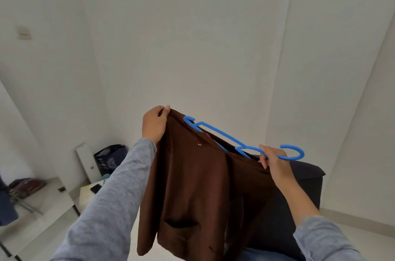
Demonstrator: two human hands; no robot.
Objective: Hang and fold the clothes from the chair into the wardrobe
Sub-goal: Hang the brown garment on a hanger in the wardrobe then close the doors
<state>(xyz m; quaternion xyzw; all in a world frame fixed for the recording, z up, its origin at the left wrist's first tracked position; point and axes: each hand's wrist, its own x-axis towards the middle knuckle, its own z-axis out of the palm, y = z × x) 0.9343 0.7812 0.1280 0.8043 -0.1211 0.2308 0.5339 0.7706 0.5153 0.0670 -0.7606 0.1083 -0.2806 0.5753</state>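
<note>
Currently, item held aloft: one brown jacket [192, 179], half-mounted on a blue hanger [241, 143].

Position, all relative to the jacket. Left hand [154, 124] at its upper left corner, fingers pinched shut on the shoulder cloth. Right hand [275, 162] at its upper right, closed round the hanger's neck just below the hook. Dark chair [299, 194] directly behind and below. Wardrobe: not in view.

Risks, as judged. The hanger's far arm pokes out above the cloth near the left hand instead of sitting inside the shoulder; if the pinch loosens before that shoulder is seated, the jacket would probably slide off down the sloping bar. The tilt of the hanger adds to this. The slick-looking bar offers little grip.

Materials and form. Jacket: matt, fairly heavy woven cloth, soft folds, one sleeve dangling, slit pocket low on the front, small pale button or stud near the chest. Hanger: smooth moulded plastic, rounded rod, open hook, double-barred frame. Chair: dark, blocky, upholstered.
</note>
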